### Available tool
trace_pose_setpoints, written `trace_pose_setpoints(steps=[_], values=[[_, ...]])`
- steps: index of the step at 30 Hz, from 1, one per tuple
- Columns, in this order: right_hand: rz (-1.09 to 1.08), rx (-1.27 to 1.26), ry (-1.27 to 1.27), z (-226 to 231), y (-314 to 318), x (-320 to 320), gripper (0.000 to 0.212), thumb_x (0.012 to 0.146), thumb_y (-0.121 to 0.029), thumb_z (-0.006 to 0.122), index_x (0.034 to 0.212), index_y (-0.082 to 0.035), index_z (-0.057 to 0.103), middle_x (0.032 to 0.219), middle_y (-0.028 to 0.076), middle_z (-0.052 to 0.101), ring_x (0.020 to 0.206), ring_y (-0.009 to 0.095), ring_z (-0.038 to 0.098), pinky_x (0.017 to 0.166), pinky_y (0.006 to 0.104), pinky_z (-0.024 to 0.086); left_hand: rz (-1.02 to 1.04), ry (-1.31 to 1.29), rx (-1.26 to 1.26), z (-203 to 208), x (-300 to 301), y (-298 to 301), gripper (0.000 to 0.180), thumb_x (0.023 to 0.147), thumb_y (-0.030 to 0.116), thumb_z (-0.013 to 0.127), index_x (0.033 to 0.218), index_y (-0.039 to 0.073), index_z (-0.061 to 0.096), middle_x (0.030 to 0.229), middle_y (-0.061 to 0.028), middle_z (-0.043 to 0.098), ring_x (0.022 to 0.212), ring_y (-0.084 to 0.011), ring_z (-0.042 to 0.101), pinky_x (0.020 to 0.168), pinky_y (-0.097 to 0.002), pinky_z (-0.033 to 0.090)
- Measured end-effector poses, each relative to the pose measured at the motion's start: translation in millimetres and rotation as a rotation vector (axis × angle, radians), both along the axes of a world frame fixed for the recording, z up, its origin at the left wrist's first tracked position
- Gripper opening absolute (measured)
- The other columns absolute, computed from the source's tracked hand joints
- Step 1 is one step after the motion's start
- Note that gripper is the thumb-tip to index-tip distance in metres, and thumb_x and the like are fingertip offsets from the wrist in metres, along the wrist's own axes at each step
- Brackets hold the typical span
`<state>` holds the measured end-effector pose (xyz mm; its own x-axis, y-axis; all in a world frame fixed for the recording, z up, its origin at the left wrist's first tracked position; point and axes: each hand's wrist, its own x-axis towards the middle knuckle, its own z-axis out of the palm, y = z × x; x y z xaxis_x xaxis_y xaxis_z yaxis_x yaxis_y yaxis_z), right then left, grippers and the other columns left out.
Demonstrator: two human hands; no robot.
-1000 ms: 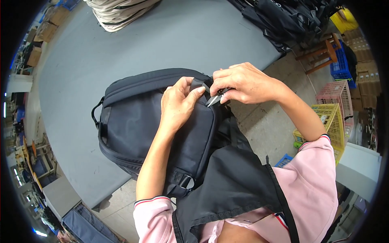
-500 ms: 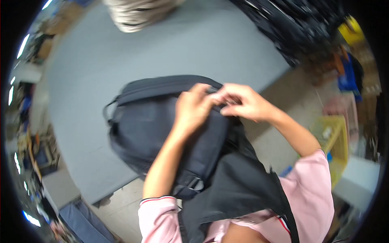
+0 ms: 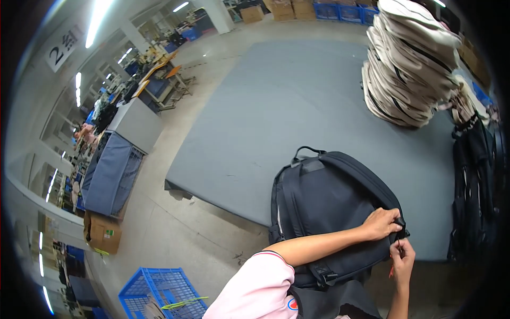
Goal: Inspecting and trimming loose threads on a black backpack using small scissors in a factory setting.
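Note:
A black backpack lies at the near edge of the grey table, its carry handle pointing away from me and its shoulder straps uppermost. My left arm reaches across it. My left hand is closed on the backpack's right edge, near the lower end of a shoulder strap. Just below, beside that edge, my right hand is closed in a pinch. A thin dark thing shows at its fingertips, and a small red strip hangs by the palm; what it holds is too small to name.
A tall stack of beige bags stands on the grey table at the far right. Black bags hang or lie along the right side. On the floor at left are a blue plastic crate, a cardboard box and a cloth-covered cart.
My view has swung up and left, so the backpack sits lower right in it. The hands, close together before, now stand slightly apart, the right one lower. A red strip now shows by it.

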<state>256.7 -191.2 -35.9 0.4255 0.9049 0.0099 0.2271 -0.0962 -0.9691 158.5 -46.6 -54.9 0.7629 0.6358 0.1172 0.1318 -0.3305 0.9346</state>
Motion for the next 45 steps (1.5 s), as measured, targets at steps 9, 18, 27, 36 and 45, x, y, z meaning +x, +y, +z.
trace_pose_setpoints(steps=[9,18,27,36,45], values=[[-0.049,0.002,-0.006,11,-3,2,0.014,0.082,-0.002,0.054,0.071,-0.005,0.045,0.065,-0.005,0.04,0.058,0.003,0.035,0.053,0.0192,0.029,0.009,0.036,-0.003,1,9,-4,0.026,0.075,0.019,0.065,0.084,0.0,0.05,0.069,-0.016,0.059,0.07,-0.0341,0.058,0.063,-0.0421,0.042],[-0.095,0.05,0.021,-3,-31,-2,0.017,0.082,-0.003,0.055,0.098,-0.003,0.049,0.086,0.0,0.044,0.071,0.006,0.041,0.062,0.0176,0.036,-0.14,-0.298,-0.458,-24,16,-10,0.018,0.079,0.003,0.063,0.088,0.002,0.047,0.069,-0.0073,0.061,0.067,-0.0141,0.065,0.057,-0.0282,0.047],[-0.129,0.018,-0.365,30,-18,14,0.012,0.074,-0.004,0.066,0.086,-0.003,0.063,0.074,0.005,0.052,0.063,0.016,0.053,0.058,0.0262,0.042,-0.098,-0.259,-0.766,8,8,14,0.018,0.084,0.007,0.064,0.097,0.001,0.053,0.08,-0.0059,0.062,0.078,-0.0138,0.062,0.076,-0.025,0.047],[-0.047,0.033,-0.55,15,-4,-1,0.009,0.076,-0.004,0.06,0.084,-0.001,0.062,0.076,0.01,0.054,0.064,0.021,0.054,0.058,0.0292,0.043,-0.028,-0.211,-0.772,-5,0,9,0.026,0.079,0.003,0.065,0.099,-0.005,0.049,0.076,-0.0136,0.065,0.073,-0.0181,0.065,0.067,-0.0285,0.051],[-0.259,0.144,0.097,-21,-23,-4,0.04,0.071,0.004,0.063,0.106,-0.005,0.047,0.083,-0.002,0.037,0.068,0.004,0.037,0.06,0.0174,0.032,-0.26,-0.472,-0.939,11,6,10,0.026,0.092,0.031,0.056,0.094,0.006,0.051,0.086,-0.0069,0.063,0.076,-0.0112,0.058,0.073,-0.0247,0.047]])
